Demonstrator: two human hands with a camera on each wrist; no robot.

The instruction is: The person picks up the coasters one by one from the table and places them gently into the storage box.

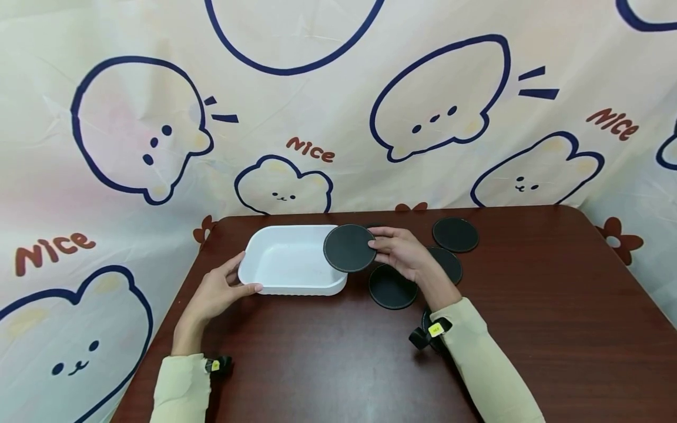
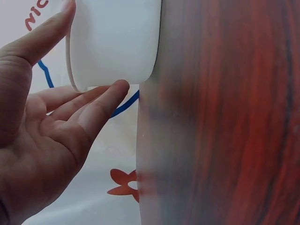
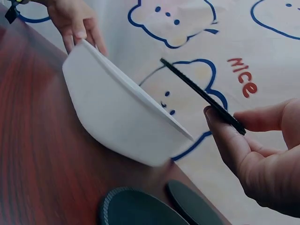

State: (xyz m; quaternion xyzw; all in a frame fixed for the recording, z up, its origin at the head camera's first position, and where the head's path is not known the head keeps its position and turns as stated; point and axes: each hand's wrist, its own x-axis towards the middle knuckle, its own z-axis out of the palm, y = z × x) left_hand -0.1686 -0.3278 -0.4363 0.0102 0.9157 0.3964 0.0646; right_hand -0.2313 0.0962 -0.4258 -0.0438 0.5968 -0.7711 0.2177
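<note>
The right hand [image 1: 399, 252] pinches a flat, round black disc with a pale-edged rim [image 1: 346, 248] between thumb and fingers, gripping it by its 3 o'clock edge. The head view shows this disc over the 3 o'clock end of a white, rounded-rectangular, shallow tray [image 1: 282, 261], covering part of its rim; the right wrist view shows the two apart, the disc edge-on. The left hand [image 1: 214, 292] grasps the tray's 9 o'clock end, thumb at the 8 o'clock corner; the left wrist view cuts off its thumb tip and much of the tray.

Around the right hand, a black disc [image 1: 393, 286] lies at 6 o'clock, a second [image 1: 446, 264] at 3 o'clock, partly hidden by the forearm, and a third [image 1: 456, 234] at 2 o'clock, touching or nearly touching the second. A dark sliver [image 1: 375, 225] shows at 11 o'clock behind the fingers, mostly hidden. Another dark shape under the right wrist is too covered to identify. Counted: one tray, one held disc, three plainly visible discs on the glossy red-brown wooden table [image 1: 539, 294], two pale yellow-green sleeves, two black wrist straps. Beyond, toward 12 o'clock, hangs a pale cloth [image 1: 344, 111] with blue-outlined bears, some cut off by the frame.
</note>
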